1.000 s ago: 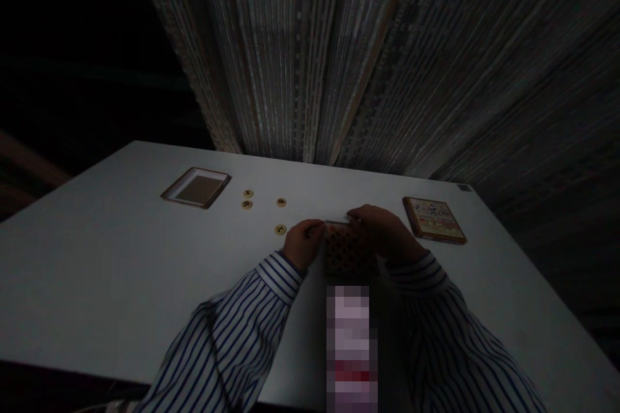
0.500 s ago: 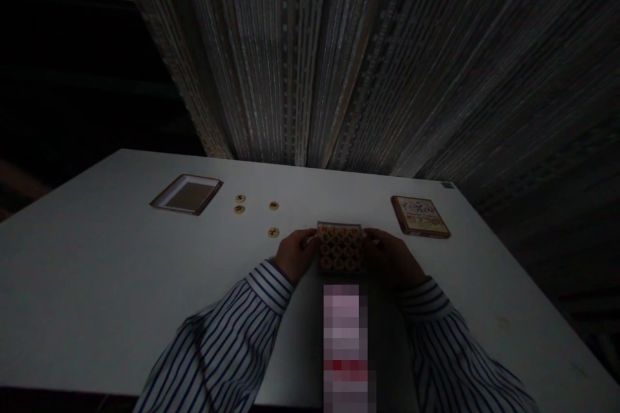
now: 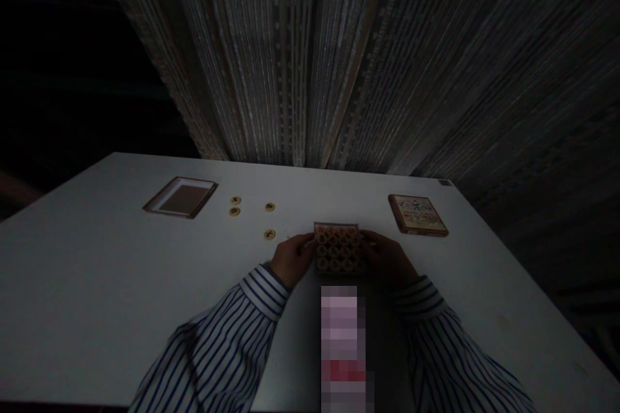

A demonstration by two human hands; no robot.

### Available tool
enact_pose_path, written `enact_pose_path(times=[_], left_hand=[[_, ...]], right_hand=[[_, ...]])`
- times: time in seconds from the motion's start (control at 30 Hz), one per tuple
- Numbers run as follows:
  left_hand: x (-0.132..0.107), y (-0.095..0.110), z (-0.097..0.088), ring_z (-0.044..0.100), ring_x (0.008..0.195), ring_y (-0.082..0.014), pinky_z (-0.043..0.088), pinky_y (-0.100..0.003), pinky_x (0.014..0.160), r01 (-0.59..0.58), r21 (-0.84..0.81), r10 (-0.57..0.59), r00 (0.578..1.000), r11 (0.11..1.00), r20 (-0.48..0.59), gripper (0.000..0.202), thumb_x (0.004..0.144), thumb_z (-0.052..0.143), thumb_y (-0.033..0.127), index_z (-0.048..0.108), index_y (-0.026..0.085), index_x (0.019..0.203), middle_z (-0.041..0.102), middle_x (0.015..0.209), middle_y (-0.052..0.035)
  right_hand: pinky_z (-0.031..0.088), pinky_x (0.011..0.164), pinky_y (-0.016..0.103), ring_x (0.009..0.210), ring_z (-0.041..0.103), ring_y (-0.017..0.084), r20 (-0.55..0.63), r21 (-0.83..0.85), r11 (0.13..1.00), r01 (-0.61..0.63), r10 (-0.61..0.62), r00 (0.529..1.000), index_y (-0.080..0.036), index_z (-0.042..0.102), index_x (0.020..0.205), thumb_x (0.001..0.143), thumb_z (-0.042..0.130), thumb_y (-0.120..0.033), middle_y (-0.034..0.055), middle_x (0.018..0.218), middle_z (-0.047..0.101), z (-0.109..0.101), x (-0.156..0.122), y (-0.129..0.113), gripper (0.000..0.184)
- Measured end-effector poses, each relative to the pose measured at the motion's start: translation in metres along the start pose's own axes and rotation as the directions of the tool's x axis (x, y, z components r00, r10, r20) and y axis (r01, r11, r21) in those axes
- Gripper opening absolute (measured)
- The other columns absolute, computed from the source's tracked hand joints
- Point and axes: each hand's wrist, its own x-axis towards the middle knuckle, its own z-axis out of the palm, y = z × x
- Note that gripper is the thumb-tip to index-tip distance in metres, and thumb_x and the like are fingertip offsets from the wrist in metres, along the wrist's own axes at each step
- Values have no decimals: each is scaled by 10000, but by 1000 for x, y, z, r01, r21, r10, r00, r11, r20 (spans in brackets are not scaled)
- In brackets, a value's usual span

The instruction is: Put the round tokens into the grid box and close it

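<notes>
A clear box of Chinese chess pieces (image 3: pixel 335 259) stands in front of me on the white table, its round wooden discs lying in rows, the far row lettered in red. My left hand (image 3: pixel 293 258) grips its left side, thumb and fingers closed at the edge. On the opposite side my right hand (image 3: pixel 391 257) closes on the right edge, its fingers partly lost in shadow. Several loose chess pieces lie beyond my left hand, the nearest of them a disc (image 3: pixel 269 234) with a dark character.
An open, shallow box half (image 3: pixel 157 210) lies at the far left of the white table (image 3: pixel 87 284). At the far right is a flat printed box lid (image 3: pixel 419 214). A striped curtain (image 3: pixel 290 64) hangs behind the table's far edge. A pixelated patch covers the lower middle.
The view has shifted slightly, so most things sit a little further left. Both hands keep their hold on the box of chess pieces.
</notes>
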Motion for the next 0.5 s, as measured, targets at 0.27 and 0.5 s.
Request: enact_pose_path(times=[0.27, 0.5], left_hand=[[1, -2, 1, 626, 849, -188, 498, -304, 765, -29, -27, 30, 1000, 999, 7, 300, 775, 475, 267, 633, 170, 1011, 682, 939, -55], [1, -7, 2, 620, 857, -178, 493, -302, 777, -57, -36, 57, 998, 998, -10, 284, 775, 477, 248, 631, 164, 998, 675, 947, -64]], right_hand=[[518, 717, 280, 817, 635, 166, -18, -35, 999, 6, -6, 1000, -171, 596, 1058, 798, 432, -212, 62, 963, 667, 0, 0, -1, 311], [517, 723, 287, 833, 630, 168, -19, -32, 999, 24, -25, 1000, -172, 598, 1055, 791, 432, -204, 64, 975, 663, 1, 0, -4, 313]])
